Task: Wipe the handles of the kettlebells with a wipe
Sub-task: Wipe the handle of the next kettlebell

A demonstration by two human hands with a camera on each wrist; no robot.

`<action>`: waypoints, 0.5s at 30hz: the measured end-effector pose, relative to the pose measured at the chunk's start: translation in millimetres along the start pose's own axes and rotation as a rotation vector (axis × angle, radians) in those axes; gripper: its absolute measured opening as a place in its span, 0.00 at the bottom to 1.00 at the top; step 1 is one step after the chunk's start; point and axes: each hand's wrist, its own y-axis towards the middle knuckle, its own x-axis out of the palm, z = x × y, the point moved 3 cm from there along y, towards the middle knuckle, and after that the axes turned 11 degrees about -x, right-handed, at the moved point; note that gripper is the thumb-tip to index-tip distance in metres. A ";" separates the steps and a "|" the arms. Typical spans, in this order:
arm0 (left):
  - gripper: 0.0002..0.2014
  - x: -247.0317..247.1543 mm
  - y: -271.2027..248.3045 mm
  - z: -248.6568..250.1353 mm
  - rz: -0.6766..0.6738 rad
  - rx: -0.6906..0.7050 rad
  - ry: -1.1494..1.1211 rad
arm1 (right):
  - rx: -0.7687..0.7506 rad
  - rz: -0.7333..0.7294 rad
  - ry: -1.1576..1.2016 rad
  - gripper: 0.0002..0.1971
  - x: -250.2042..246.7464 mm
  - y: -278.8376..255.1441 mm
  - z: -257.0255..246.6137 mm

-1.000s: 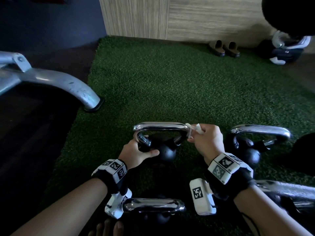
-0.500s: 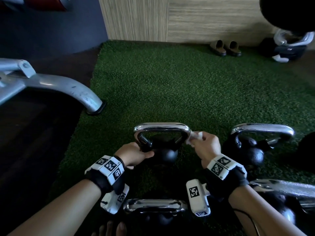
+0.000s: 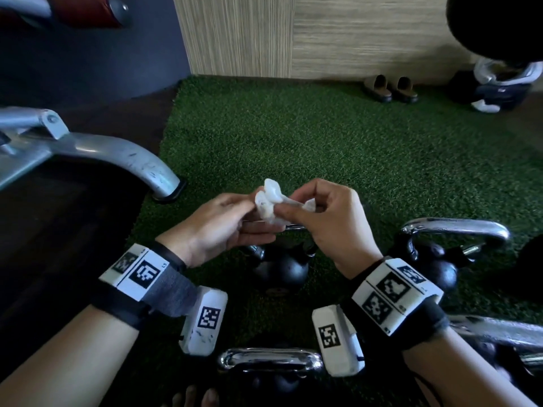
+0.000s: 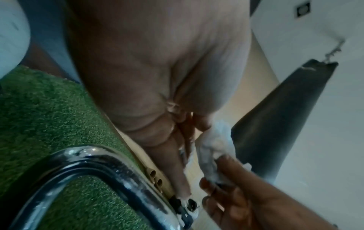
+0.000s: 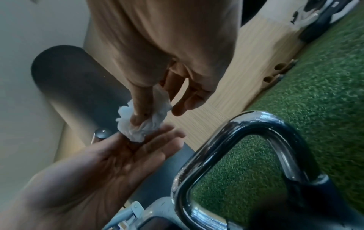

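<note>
Our right hand (image 3: pixel 332 221) pinched the crumpled white wipe (image 3: pixel 271 205) between thumb and forefinger, its other fingers loosely spread, while our left hand (image 3: pixel 217 227) lay beneath it with fingers nearly straight, fingertips touching the wad's underside. We held the wipe in the air above the middle kettlebell (image 3: pixel 280 265), touching no handle. From the right wrist view the wipe (image 5: pixel 141 124) looked bunched and wrinkled, resting against our open left palm (image 5: pixel 110 158). From the left wrist view it (image 4: pixel 212 149) appeared as a twisted, bunched strip between both sets of fingers.

We saw no containers in the scene. The kettlebells stood on green artificial turf (image 3: pixel 323 148): the middle one partly hidden behind our hands, another kettlebell (image 3: pixel 440 259) to its right with its chrome handle (image 3: pixel 458 227) shining, and a nearer one (image 3: pixel 273 365) between our wrists, its handle bright and reflective. A fourth handle (image 3: pixel 499 333) showed at the right edge. A grey metal frame leg (image 3: pixel 123 160) rested at the turf's left edge, and a pair of slippers (image 3: pixel 390 88) sat by the far wall.
</note>
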 end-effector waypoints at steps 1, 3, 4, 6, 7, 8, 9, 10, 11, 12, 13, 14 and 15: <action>0.21 2.5 0.5 -2.9 -0.027 0.012 -0.001 | -0.010 0.005 -0.041 0.11 1.2 1.0 0.5; 0.18 6.0 2.3 -8.7 -0.042 0.047 -0.021 | -0.039 0.039 -0.125 0.09 2.0 2.3 1.4; 0.17 7.0 4.1 -11.7 -0.040 0.071 -0.026 | -0.056 0.063 -0.156 0.08 1.5 3.0 2.1; 0.16 10.0 6.3 -16.6 -0.032 0.135 -0.012 | -0.071 0.049 -0.194 0.06 1.7 2.5 1.1; 0.16 10.3 7.0 -17.6 -0.016 0.176 -0.003 | -0.070 0.006 -0.173 0.07 1.8 2.4 0.9; 0.16 9.2 7.9 -16.9 0.018 0.226 0.014 | -0.046 -0.030 -0.082 0.08 1.0 2.3 2.1; 0.17 5.5 8.9 -14.9 0.079 0.288 0.047 | 0.022 -0.027 0.064 0.08 -0.5 1.7 5.2; 0.18 0.2 9.0 -11.6 0.174 0.364 0.108 | 0.109 0.033 0.187 0.09 -3.8 1.7 12.8; 0.16 -6.5 8.5 -7.1 0.300 0.445 0.210 | 0.198 0.139 0.222 0.10 -9.2 2.1 23.8; 0.14 -12.1 6.7 -2.5 0.434 0.528 0.352 | 0.277 0.253 0.165 0.13 -15.9 1.7 38.3; 0.12 -15.3 4.7 1.3 0.545 0.604 0.511 | 0.353 0.337 0.053 0.16 -22.7 0.0 54.1; 0.11 -16.2 4.3 2.9 0.613 0.666 0.647 | 0.427 0.379 -0.048 0.18 -28.7 -3.2 71.5; 0.10 -15.3 6.0 2.2 0.640 0.709 0.742 | 0.507 0.376 -0.101 0.20 -31.7 -7.2 87.8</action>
